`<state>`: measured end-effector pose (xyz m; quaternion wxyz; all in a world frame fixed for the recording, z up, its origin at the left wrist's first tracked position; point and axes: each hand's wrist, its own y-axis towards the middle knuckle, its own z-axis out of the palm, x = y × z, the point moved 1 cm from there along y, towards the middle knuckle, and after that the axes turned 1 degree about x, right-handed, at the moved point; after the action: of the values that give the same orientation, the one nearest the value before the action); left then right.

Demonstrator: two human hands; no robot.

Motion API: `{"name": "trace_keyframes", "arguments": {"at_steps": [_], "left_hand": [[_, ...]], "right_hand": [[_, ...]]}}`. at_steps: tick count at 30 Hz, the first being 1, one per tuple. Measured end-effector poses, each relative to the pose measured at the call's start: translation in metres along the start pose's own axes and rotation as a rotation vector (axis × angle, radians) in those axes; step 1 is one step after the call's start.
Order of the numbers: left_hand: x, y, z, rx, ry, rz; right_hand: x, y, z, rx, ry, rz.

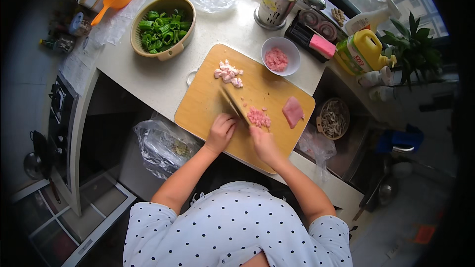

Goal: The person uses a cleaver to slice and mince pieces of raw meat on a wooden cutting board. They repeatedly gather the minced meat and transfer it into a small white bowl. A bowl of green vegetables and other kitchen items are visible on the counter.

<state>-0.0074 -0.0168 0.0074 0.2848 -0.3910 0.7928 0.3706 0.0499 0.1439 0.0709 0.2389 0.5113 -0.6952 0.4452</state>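
A wooden cutting board (203,100) lies on the counter in front of me. My right hand (264,144) grips a kitchen knife (234,104) by its handle, and the blade, blurred by motion, points away over the board. Just left of the blade, my left hand (221,132) rests on the board with curled fingers; whatever lies under them is hidden. Minced pink meat (259,117) sits right of the knife. Farther up are pale, chopped meat pieces (228,73). A flat slab of raw meat (293,112) lies near the board's right edge.
A white bowl (295,54) of minced meat stands behind the board. At back left is a colander (166,55) with cut green peppers. To the right, a sink (321,94) holds a basket of pale strips (334,118). A plastic bag (163,143) hangs at the counter's front.
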Motion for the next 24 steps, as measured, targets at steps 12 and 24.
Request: {"name": "trace_keyframes", "arguments": {"at_steps": [12, 24], "left_hand": [[0.004, -0.007, 0.004, -0.008, 0.063, -0.011], [-0.007, -0.01, -0.01, -0.028, 0.031, -0.005]], "right_hand": [[0.009, -0.027, -0.004, 0.16, -0.152, 0.13], [-0.003, -0.051, -0.021, 0.088, -0.037, 0.099]]}}
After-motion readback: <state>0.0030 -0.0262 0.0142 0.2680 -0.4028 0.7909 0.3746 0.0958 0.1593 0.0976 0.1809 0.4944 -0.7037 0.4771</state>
